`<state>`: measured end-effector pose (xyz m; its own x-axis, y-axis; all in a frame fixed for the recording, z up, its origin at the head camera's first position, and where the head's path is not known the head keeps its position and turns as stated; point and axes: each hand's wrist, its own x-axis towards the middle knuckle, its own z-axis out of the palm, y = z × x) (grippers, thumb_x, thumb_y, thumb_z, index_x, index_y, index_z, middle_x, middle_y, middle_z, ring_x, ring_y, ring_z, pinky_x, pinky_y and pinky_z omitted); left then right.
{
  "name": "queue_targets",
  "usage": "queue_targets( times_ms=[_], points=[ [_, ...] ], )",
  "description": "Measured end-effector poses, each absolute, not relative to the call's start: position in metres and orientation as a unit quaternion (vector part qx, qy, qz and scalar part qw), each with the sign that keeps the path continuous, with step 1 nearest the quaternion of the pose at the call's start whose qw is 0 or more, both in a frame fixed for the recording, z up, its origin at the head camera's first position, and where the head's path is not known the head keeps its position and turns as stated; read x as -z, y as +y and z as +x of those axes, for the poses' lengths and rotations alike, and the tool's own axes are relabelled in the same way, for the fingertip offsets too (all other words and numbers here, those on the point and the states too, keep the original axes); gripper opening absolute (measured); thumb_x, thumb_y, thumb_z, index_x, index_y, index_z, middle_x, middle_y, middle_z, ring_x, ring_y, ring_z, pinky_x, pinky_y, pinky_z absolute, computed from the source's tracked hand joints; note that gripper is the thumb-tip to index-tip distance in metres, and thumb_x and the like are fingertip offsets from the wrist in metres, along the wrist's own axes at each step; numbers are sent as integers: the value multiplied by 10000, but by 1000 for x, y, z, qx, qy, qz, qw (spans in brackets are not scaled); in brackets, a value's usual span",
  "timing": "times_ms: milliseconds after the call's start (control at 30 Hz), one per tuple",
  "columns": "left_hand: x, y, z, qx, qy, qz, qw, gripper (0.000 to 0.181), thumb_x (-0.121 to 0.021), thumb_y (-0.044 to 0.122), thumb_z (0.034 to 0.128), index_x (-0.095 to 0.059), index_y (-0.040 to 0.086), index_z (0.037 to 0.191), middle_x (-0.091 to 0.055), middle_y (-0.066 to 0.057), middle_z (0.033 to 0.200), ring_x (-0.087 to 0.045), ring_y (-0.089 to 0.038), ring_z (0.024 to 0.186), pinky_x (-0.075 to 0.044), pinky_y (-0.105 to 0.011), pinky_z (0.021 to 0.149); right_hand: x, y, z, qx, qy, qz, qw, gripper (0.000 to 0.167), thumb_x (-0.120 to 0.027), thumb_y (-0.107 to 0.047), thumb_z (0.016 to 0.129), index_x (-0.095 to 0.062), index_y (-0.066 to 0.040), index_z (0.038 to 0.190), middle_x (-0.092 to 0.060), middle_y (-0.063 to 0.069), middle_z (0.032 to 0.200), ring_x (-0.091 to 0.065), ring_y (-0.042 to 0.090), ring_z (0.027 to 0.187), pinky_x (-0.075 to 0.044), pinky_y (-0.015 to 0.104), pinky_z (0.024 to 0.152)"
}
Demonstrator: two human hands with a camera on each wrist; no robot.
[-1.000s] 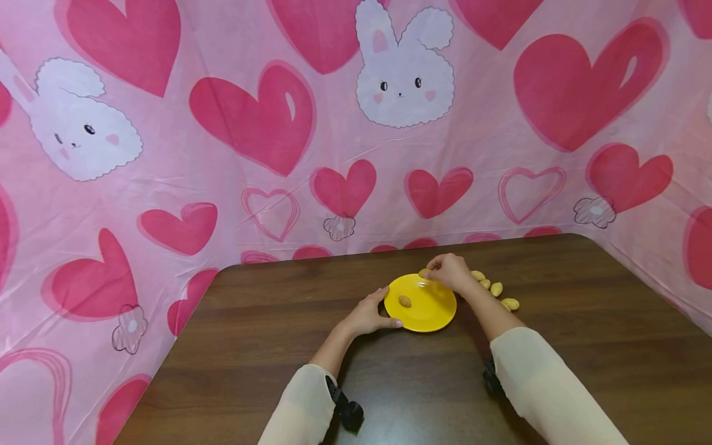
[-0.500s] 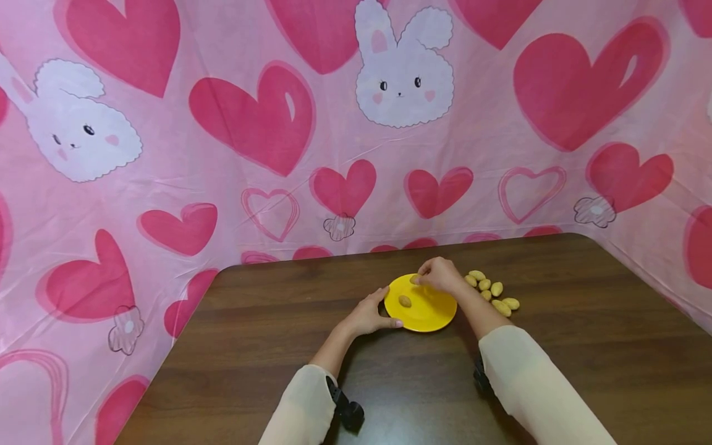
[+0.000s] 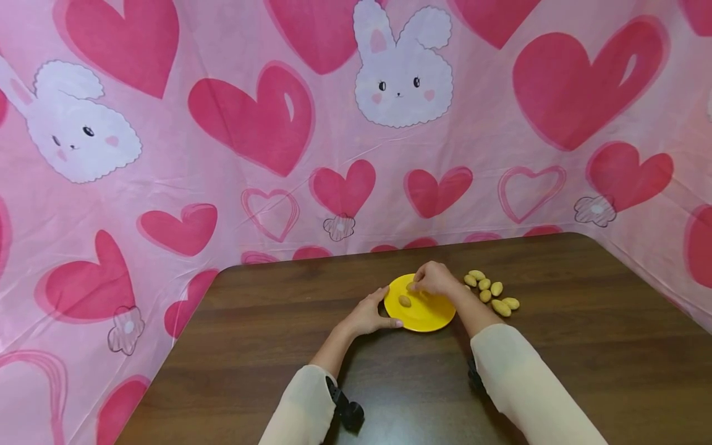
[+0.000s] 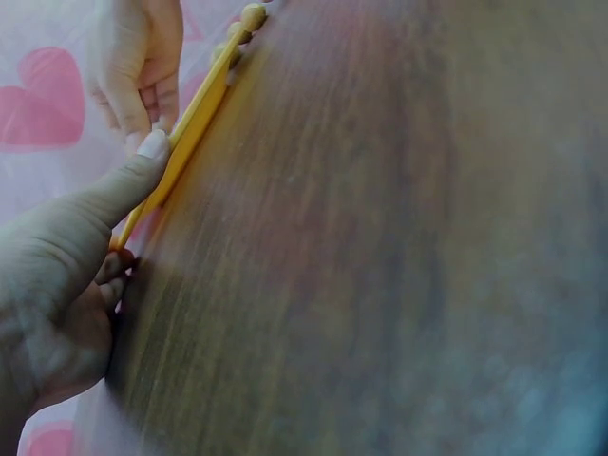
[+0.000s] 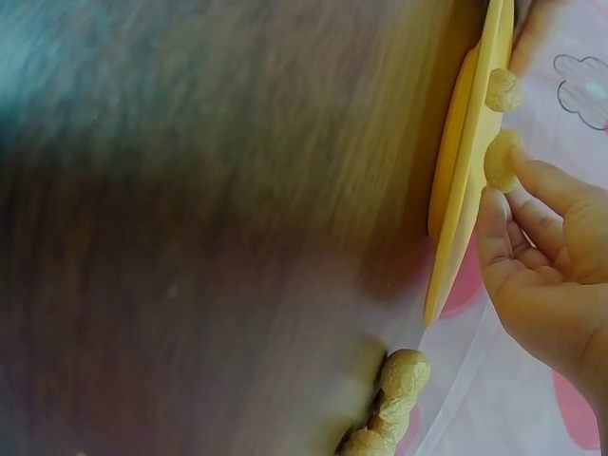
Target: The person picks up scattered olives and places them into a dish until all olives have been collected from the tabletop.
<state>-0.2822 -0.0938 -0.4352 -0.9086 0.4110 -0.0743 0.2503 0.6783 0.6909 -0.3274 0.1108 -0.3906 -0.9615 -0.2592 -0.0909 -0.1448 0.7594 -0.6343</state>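
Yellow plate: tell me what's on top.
One small oval piece lies on the plate; the right hand pinches a second piece, perhaps touching the plate. The surface behind that hand is covered.

No legible text, blurry wrist views uncertain

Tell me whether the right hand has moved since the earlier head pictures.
Yes: in the head view, the right hand has moved left and slightly down the picture, farther in over the yellow plate, which has stayed put.
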Motion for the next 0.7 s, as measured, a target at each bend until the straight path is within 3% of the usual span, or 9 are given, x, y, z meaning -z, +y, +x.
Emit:
queue_targets(
  times_ms=[400,700],
  points=[
    [436,-93,-283,-361,909,178,111,883,-715,430,773,-278,79,1455,-285,-111,1480,-249,-303,1345,-220,-480,1068,399,110,-327,329,933,-121,83,158,-734,-164,799,-694,-16,837,-598,26,704,-515,153,641,-466,240,586],
    [437,-93,-283,-360,909,180,110,885,-716,427,773,-277,72,1454,-282,-115,1481,-251,-305,1344,-221,-476,1069,399,110,-327,334,931,-115,89,164,-728,-150,804,-693,-3,869,-608,39,730,-522,160,647,-480,242,600]
  ],
)
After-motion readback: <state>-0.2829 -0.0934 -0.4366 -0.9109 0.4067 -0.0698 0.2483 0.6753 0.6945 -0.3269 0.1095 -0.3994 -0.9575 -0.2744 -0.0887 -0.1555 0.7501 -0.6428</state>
